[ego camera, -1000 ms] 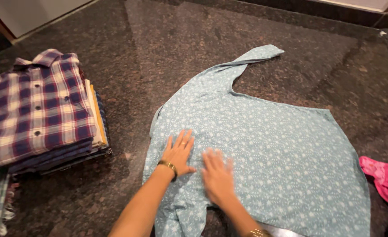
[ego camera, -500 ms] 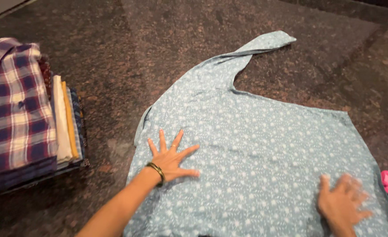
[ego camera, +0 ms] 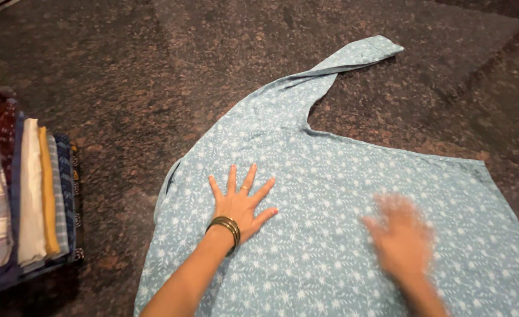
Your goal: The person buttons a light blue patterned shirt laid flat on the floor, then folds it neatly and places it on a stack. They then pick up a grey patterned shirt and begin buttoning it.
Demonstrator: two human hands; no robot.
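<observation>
A light blue shirt with small white flowers [ego camera: 341,194] lies spread flat on a dark speckled stone surface [ego camera: 154,70]. One sleeve [ego camera: 347,61] stretches toward the far right. My left hand [ego camera: 240,202] rests flat on the shirt near its left side, fingers spread, with gold bangles at the wrist. My right hand [ego camera: 400,238] is blurred with motion, palm down over the shirt's middle right part, holding nothing.
A stack of folded clothes [ego camera: 30,194] sits at the left edge, with a plaid shirt on top and white, yellow and blue layers below. The dark stone surface runs all around the shirt.
My right hand swept out to the shirt's right side, then came back left toward the middle. My left hand stays pressed flat on the cloth. The view has shifted right.
</observation>
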